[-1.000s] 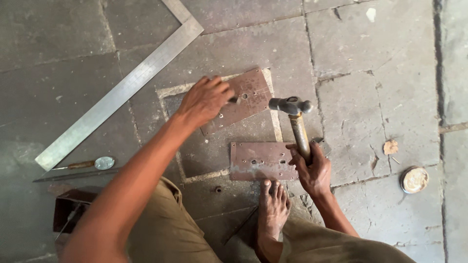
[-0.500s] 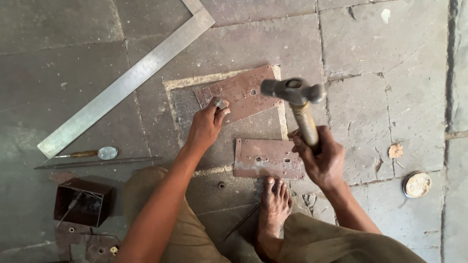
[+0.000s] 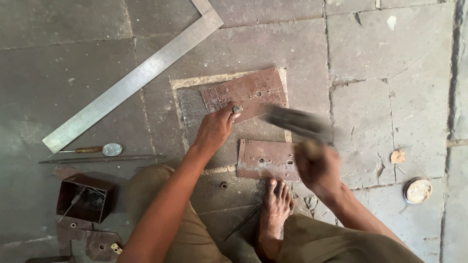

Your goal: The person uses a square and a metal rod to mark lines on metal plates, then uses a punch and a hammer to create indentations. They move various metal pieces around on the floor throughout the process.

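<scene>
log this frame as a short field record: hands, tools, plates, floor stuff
left hand: holds a small punch upright on the upper plate
right hand: grips a hammer, blurred in mid swing
upper plate: rusty metal sheet with holes, scribed lines
lower plate: second rusty sheet, a bare foot at its near edge
left of work: steel square, thin rod
lower left: open metal box
right: round tin lid
surface: stone slab floor
</scene>
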